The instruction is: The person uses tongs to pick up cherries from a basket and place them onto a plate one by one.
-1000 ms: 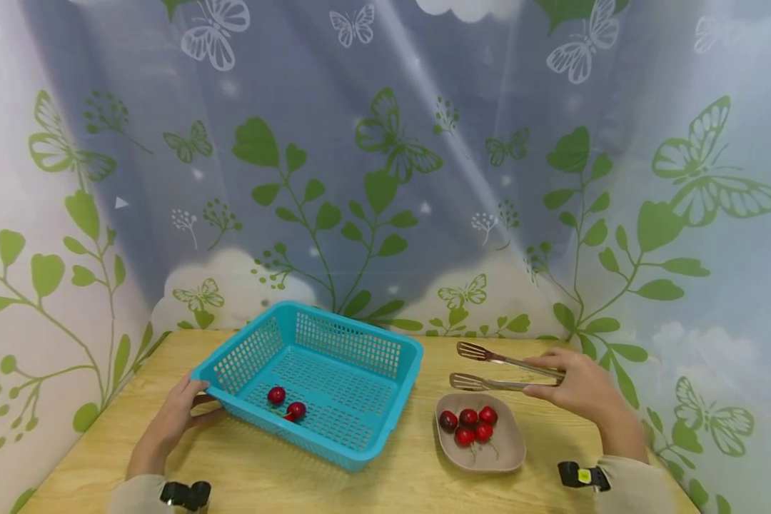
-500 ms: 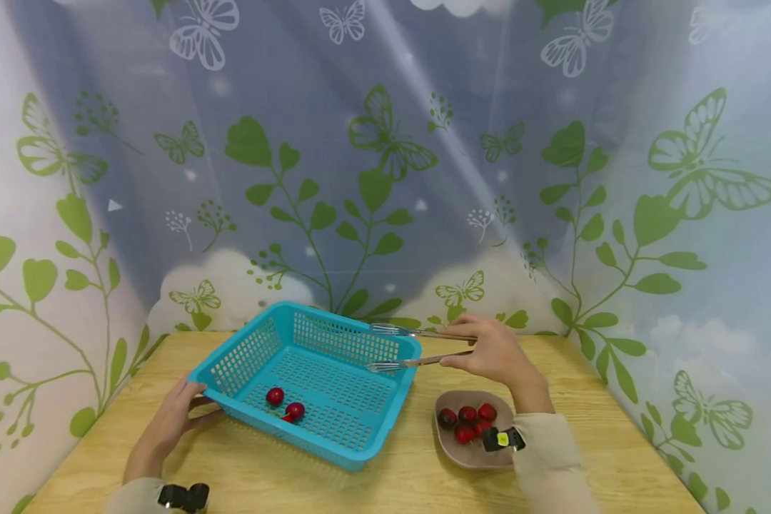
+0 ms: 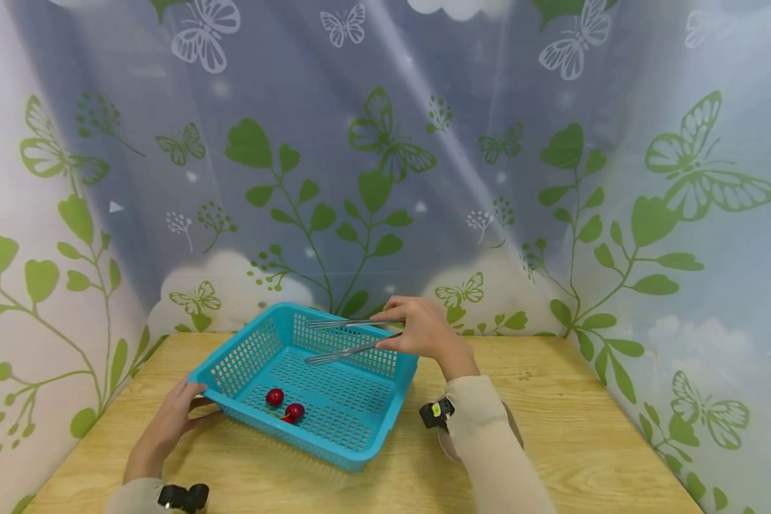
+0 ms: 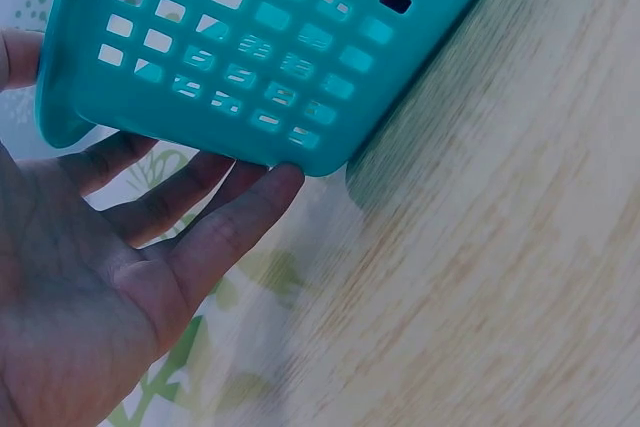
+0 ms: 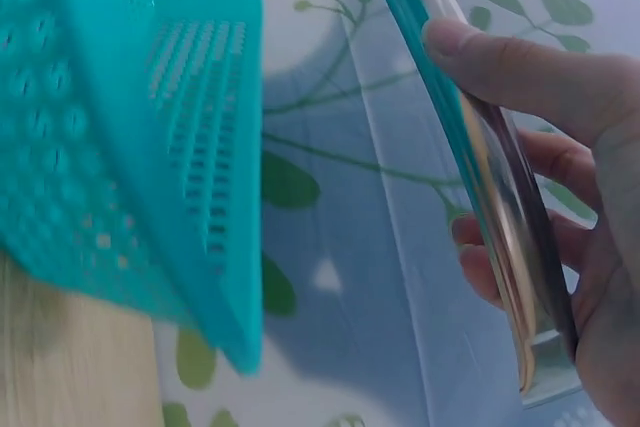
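Note:
My left hand (image 3: 167, 421) holds the left corner of a blue plastic basket (image 3: 334, 457), thumb at the rim. In the left wrist view its fingers (image 4: 235, 227) rest against the basket's corner. Two red cherries, one (image 3: 274, 397) left of the other (image 3: 294, 412), lie on the basket floor near its front wall. With my right hand (image 3: 427, 332) I grip metal tongs (image 3: 353, 350) between thumb and fingers. The slotted ends of the tongs are spread apart over the back of the basket, nothing between them.
A pinkish-beige bowl (image 3: 448, 441) stands right of the basket on the wooden table (image 3: 585, 428), mostly hidden under my right sleeve (image 3: 488, 428). A butterfly-and-leaf patterned curtain (image 3: 385, 235) encloses the back and sides.
My right hand has carried the tongs left from beside the bowl to over the basket, its forearm now covering the cherries in the bowl. My left hand has stayed at the basket corner.

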Available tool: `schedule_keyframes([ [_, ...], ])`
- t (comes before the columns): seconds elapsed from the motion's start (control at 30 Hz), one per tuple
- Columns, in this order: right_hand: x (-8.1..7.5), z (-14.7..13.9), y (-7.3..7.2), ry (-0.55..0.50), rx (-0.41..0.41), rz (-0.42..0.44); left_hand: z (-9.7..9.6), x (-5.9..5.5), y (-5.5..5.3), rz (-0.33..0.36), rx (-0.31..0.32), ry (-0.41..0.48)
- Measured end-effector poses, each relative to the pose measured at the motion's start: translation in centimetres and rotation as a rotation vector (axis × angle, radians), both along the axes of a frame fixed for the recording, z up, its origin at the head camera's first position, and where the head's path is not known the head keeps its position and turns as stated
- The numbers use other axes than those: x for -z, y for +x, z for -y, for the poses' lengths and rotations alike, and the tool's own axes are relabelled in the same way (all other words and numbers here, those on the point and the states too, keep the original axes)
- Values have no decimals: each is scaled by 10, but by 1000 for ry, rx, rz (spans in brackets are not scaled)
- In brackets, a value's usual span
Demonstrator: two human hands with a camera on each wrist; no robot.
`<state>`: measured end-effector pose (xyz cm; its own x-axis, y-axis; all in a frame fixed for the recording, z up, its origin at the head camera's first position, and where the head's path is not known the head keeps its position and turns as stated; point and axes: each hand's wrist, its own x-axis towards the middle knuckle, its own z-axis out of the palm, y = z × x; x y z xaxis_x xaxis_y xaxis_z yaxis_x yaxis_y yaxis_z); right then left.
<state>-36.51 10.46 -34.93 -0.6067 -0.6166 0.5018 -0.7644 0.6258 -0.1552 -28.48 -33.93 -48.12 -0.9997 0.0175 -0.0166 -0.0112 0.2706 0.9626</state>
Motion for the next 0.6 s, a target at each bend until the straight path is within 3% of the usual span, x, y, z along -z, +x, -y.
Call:
schedule_keyframes([
  [0.33,2,49,-20,64,-23,115,0,-1,1,-25,8,-15],
  [0.6,10,80,-31,159,18,196,-1,-1,2,-42,6,12],
])
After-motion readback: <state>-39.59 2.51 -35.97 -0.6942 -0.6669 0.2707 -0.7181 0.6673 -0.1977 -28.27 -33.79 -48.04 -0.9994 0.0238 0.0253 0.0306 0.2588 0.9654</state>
